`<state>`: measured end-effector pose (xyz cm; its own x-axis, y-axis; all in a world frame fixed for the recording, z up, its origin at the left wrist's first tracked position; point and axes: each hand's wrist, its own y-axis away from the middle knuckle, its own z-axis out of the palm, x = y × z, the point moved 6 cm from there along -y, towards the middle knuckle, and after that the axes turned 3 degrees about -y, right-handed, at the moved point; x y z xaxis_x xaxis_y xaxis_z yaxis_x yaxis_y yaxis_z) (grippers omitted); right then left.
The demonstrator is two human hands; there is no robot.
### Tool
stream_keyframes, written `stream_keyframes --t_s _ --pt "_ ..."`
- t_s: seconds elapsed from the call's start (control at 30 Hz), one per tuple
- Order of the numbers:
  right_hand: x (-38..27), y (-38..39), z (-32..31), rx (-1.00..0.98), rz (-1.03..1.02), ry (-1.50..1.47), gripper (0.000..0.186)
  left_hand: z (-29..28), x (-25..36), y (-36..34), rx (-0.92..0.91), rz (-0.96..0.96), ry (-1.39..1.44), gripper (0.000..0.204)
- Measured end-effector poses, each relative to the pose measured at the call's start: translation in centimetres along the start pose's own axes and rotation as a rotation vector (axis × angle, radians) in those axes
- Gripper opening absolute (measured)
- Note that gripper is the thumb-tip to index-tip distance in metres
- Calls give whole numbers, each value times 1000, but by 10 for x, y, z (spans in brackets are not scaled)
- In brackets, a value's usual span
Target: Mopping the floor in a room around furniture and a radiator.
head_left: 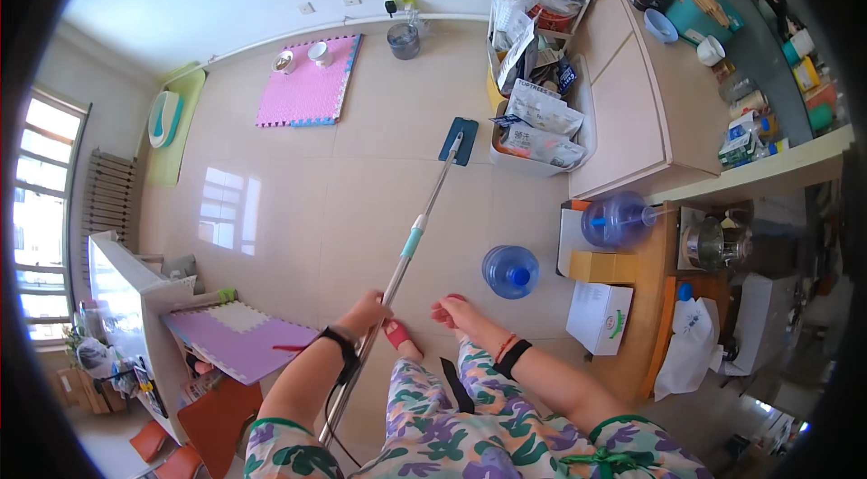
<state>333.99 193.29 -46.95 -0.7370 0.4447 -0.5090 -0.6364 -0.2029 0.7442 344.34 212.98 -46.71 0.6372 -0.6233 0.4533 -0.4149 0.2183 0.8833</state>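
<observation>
My left hand (pixel 368 311) is closed round the long metal pole (pixel 397 271) of a mop with a mint sleeve. The pole runs up to a flat dark teal mop head (pixel 459 143) on the tiles, beside a bin full of packages (pixel 542 140). My right hand (pixel 450 312) is off the pole, fingers loosely bent and apart, with nothing visible in it. Below my hands are my red slippers (pixel 397 334), the right one mostly hidden by that hand. A blue water jug (pixel 510 271) stands just right of the pole.
Pink foam mat (pixel 302 100) with bowls, grey bucket (pixel 404 43) and green mat (pixel 185 163) lie toward the back. At left are a white partition (pixel 126 267) and purple mat (pixel 217 330); at right, a cabinet (pixel 623 118), another jug (pixel 614 219) and boxes (pixel 598 321).
</observation>
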Motion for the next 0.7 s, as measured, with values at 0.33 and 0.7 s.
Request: stream_keyframes --t_s 0.33,0.7 --pt "32 -69 69 -174 205 108 55 -73 -31 124 -221 -130 -15 25" --pt "42 -169 236 -135 494 -133 44 -221 -71 163 -270 39 -396 48"
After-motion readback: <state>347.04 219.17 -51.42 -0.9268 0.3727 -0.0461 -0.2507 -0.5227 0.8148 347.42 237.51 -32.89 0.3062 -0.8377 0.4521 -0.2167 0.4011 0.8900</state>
